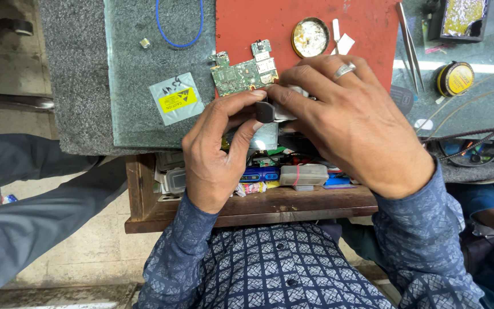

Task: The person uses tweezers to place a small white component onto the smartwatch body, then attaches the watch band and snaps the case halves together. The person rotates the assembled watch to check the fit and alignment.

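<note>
- Left hand (215,151): fingers curled, thumb and forefinger pinching the near end of a small dark-and-pale part (274,110).
- Green circuit board (244,71): lies just beyond the part, at eleven o'clock from both hands, long axis running left to right; the left hand is nearer.
- Right hand (353,123): closed over the part's far side, ring showing.
- Surface: red mat (281,23) on glass bench, cluttered open drawer (258,206) below.

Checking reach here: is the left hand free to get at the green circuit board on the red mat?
Probably not at once: the left hand helps grip a small dark part, though the green circuit board lies uncovered just beyond.
</note>
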Demonstrator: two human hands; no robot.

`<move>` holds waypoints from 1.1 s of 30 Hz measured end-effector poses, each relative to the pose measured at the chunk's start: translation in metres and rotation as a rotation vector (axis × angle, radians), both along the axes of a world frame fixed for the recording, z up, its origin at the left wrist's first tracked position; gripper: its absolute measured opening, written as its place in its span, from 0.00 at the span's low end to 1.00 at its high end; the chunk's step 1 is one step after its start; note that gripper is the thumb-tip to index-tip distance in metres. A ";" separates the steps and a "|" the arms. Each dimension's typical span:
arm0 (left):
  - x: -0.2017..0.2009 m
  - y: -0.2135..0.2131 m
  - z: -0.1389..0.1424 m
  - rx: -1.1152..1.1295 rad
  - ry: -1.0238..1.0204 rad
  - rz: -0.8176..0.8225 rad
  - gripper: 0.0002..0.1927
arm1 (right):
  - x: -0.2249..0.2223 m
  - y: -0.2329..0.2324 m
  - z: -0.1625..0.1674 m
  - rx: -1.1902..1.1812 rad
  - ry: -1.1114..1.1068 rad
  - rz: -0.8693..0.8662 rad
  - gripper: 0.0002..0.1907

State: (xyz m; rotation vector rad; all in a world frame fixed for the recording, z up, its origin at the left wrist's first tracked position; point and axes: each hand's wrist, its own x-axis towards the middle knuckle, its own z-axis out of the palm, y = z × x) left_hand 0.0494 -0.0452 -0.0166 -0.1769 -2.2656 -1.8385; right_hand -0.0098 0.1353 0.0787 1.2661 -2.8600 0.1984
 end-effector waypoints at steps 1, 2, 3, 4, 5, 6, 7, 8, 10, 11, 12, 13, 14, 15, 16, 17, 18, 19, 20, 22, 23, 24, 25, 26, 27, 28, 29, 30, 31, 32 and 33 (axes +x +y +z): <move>0.000 -0.001 0.000 0.007 0.000 -0.003 0.14 | 0.001 0.000 0.000 0.001 -0.032 -0.026 0.24; 0.000 -0.001 0.001 0.015 -0.002 -0.007 0.15 | 0.001 0.000 -0.001 0.003 -0.067 -0.052 0.22; 0.000 -0.001 0.001 0.025 -0.004 -0.012 0.15 | 0.001 0.000 -0.001 -0.007 -0.075 -0.043 0.24; 0.000 -0.001 0.001 0.022 0.000 -0.012 0.15 | 0.000 0.001 -0.001 -0.016 -0.082 -0.036 0.25; 0.000 -0.001 0.001 0.019 0.004 -0.012 0.15 | -0.001 0.002 -0.001 -0.025 -0.088 -0.030 0.27; 0.000 -0.001 0.001 0.015 0.008 -0.011 0.15 | -0.001 0.004 0.000 -0.017 -0.092 -0.028 0.28; 0.000 -0.001 0.001 0.008 0.005 -0.009 0.15 | 0.000 0.005 0.002 -0.010 -0.098 -0.024 0.28; 0.000 -0.001 0.000 0.003 0.003 -0.007 0.15 | 0.000 0.006 0.003 -0.002 -0.104 -0.021 0.29; -0.001 -0.001 0.000 0.000 0.000 -0.008 0.15 | -0.002 0.008 0.004 0.016 -0.103 -0.028 0.27; 0.000 -0.001 0.000 0.002 -0.003 -0.012 0.15 | -0.002 0.009 0.005 0.025 -0.104 -0.031 0.26; 0.000 -0.001 0.000 0.004 -0.006 -0.015 0.15 | -0.003 0.009 0.005 0.024 -0.104 -0.035 0.26; 0.000 -0.001 0.000 0.005 -0.003 -0.014 0.15 | -0.003 0.009 0.004 0.023 -0.103 -0.037 0.26; 0.000 0.000 0.001 0.005 0.000 -0.010 0.15 | -0.004 0.009 0.004 0.020 -0.103 -0.037 0.27; 0.000 0.000 0.001 0.005 0.001 -0.006 0.15 | -0.003 0.008 0.003 0.022 -0.110 -0.045 0.27; 0.000 -0.001 0.001 0.000 -0.005 -0.001 0.15 | -0.003 0.008 0.002 0.023 -0.119 -0.055 0.27; 0.000 -0.001 0.001 -0.004 -0.010 0.001 0.15 | -0.003 0.008 0.002 0.025 -0.128 -0.066 0.27; 0.000 0.000 0.001 -0.006 -0.012 0.001 0.15 | -0.003 0.008 0.002 0.018 -0.129 -0.063 0.27; -0.001 0.001 0.001 -0.001 -0.005 -0.002 0.15 | -0.003 0.008 0.002 0.011 -0.131 -0.059 0.27; -0.001 0.001 0.001 0.003 0.001 -0.004 0.15 | -0.003 0.008 0.002 0.003 -0.133 -0.055 0.27; -0.001 0.001 0.001 0.013 0.003 -0.006 0.15 | -0.003 0.008 0.003 0.000 -0.138 -0.057 0.28; -0.001 0.001 0.001 0.020 -0.002 -0.008 0.14 | -0.003 0.008 0.003 0.000 -0.141 -0.058 0.29; -0.001 0.002 0.001 0.027 -0.007 -0.010 0.14 | -0.004 0.009 0.003 -0.014 -0.114 -0.031 0.29; -0.001 0.002 0.001 0.022 -0.007 -0.009 0.14 | -0.004 0.009 0.004 -0.027 -0.087 -0.006 0.30; -0.001 0.002 0.001 0.016 -0.007 -0.006 0.14 | -0.005 0.009 0.005 -0.040 -0.060 0.022 0.30; -0.001 0.001 0.001 0.009 -0.008 -0.003 0.14 | -0.006 0.010 0.006 -0.042 -0.087 0.011 0.27; -0.001 0.001 0.001 -0.003 -0.008 0.001 0.14 | -0.006 0.011 0.007 -0.044 -0.115 0.000 0.25; -0.001 0.000 0.001 -0.015 -0.006 0.005 0.14 | -0.006 0.011 0.009 -0.046 -0.141 -0.011 0.22; -0.001 0.001 0.001 -0.027 -0.005 0.007 0.14 | -0.006 0.011 0.009 -0.063 -0.085 -0.022 0.20; -0.001 0.001 0.001 -0.027 -0.003 0.004 0.14 | -0.005 0.011 0.010 -0.079 -0.029 -0.035 0.17; -0.002 0.000 0.001 -0.026 -0.001 0.001 0.14 | -0.004 0.011 0.011 -0.095 0.027 -0.047 0.15; -0.002 0.000 0.001 -0.027 0.001 -0.001 0.14 | -0.004 0.010 0.010 -0.123 0.016 -0.062 0.14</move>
